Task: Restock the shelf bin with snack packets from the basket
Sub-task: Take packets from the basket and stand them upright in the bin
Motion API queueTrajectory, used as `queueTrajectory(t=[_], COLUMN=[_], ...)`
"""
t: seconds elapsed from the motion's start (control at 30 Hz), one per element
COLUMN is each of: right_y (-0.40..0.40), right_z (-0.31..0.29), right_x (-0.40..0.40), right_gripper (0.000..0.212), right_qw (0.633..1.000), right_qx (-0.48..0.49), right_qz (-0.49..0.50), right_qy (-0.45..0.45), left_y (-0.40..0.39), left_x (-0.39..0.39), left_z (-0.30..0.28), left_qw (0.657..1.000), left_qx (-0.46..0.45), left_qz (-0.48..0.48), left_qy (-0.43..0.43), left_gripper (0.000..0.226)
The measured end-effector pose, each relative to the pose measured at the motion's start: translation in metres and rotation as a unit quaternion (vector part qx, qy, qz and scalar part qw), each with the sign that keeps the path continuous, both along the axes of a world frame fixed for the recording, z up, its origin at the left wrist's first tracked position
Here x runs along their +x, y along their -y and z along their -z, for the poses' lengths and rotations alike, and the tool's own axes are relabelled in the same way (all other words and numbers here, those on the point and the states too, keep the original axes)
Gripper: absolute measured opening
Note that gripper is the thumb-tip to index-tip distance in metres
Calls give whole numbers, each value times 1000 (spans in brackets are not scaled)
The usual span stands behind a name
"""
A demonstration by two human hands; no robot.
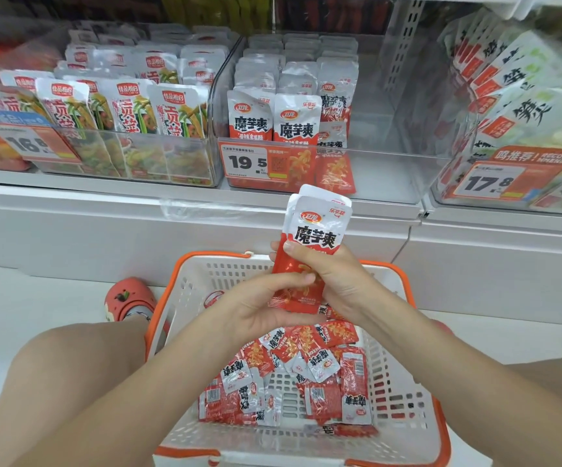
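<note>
You hold a small stack of packets (316, 230) upright above the basket (404, 392), just in front of the shelf edge. The stack is red below and silver-white above, and at least two packets show, fanned a little at the top. Your right hand (326, 278) has its grip closed round the red middle of the stack, thumb across the front. Your left hand (262, 305) pinches the lower edge of the same stack between thumb and fingers, so both grips are on it.

Under your hands, the white basket with the orange rim sits on the floor, and loose packets (289, 375) of the same kind lie in a jumble across its bottom, some face up, some showing barcodes.

Above the stack, the clear bin (373, 153) on the shelf holds rows of matching packets standing along its left side; its right side shows bare plastic. A price tag (256, 163) reading 19.5 hangs on the bin's front. To the left, a second bin (131, 156) holds green and yellow packets. Beside the basket at left, a red shoe (128, 298) rests on the floor.
</note>
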State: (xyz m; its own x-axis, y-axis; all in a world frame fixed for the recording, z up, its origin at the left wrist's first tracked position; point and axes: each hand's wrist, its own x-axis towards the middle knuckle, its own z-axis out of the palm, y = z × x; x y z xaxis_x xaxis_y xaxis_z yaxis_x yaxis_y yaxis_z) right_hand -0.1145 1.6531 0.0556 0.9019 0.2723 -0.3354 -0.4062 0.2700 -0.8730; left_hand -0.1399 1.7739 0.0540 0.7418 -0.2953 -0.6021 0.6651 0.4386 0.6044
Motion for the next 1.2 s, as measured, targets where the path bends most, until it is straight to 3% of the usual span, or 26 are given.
queueTrajectory(t=[0.17, 0.3, 0.4, 0.57, 0.73, 0.83, 1.03, 1.2], right_y=[2, -2, -2, 0, 6, 19, 13, 4], right_z=[3, 7, 8, 6, -2, -13, -9, -2], right_x=[4, 1, 1, -1, 6, 20, 16, 10], right_gripper=[22, 18, 14, 16, 26, 35, 13, 23], right_qw=[1000, 999, 1000, 999, 994, 994, 999, 998], right_qx=[12, -24, -16, 22, -85, -75, -16, -32], right_qz=[-15, -26, -19, -32, 12, 50, 29, -17], right_qy=[0, 16, 17, 20, 61, 63, 35, 57], left_y=[0, 0, 1, 6, 7, 5, 10, 10], left_x=[5, 7, 6, 4, 5, 4, 5, 7], left_z=[0, 3, 5, 9, 6, 4, 5, 7], left_qw=[999, 999, 1000, 992, 991, 989, 990, 996], left_qx=[39, 14, 9, 98, 80, 82, 100, 63], left_qz=[8, -23, -18, 43, 82, 102, 62, 43], left_qy=[5, -20, -5, 60, 67, 73, 79, 55], left_gripper=[33, 20, 25, 19, 23, 29, 29, 22])
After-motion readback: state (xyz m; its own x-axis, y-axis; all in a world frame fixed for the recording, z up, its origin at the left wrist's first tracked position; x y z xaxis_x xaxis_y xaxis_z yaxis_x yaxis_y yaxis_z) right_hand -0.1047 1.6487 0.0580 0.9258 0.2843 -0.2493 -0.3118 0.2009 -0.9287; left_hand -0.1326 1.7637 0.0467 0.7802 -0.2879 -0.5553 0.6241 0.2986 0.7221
